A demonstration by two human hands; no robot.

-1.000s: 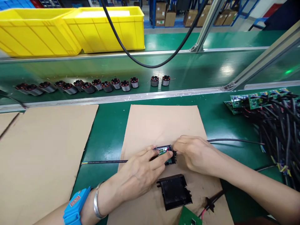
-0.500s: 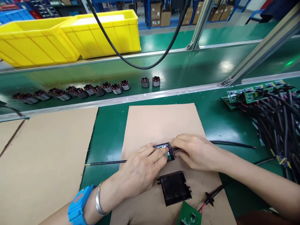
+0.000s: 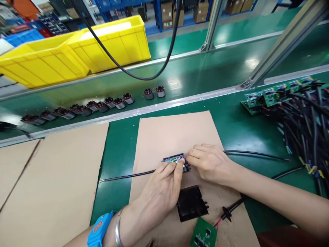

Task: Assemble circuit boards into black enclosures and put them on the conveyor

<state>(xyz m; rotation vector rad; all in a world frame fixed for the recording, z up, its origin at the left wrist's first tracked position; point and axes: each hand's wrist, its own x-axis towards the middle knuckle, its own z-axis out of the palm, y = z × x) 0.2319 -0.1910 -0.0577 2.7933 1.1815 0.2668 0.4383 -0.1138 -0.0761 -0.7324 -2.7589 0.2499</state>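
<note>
A small black plastic case (image 3: 165, 160) with a circuit board (image 3: 176, 159) inside lies on the cardboard sheet (image 3: 177, 128). My left hand (image 3: 163, 188) is closed over the case's near side, its thumb pressing on the board near the right end. At that end my right hand (image 3: 209, 163) is closed in a pinch around the black cable (image 3: 253, 153), which comes out past the hand to the right. A thinner black cable (image 3: 128, 176) runs left from the case. Just below my hands lies a black plastic cover (image 3: 192, 204); its left edge is partly hidden by my left hand.
A green circuit board (image 3: 204, 233) with a cable lies at the near edge. To the right is a heap of black cables (image 3: 305, 127) with boards. Motor stators (image 3: 119, 103) stand in a row behind the rail, below yellow bins (image 3: 118, 44). A black cable loop (image 3: 144, 78) hangs overhead.
My left hand has shifted, its spread fingers giving way to the thumb pressing on the board. The right hand stays at the case's right end. The camera view has tilted slightly.
</note>
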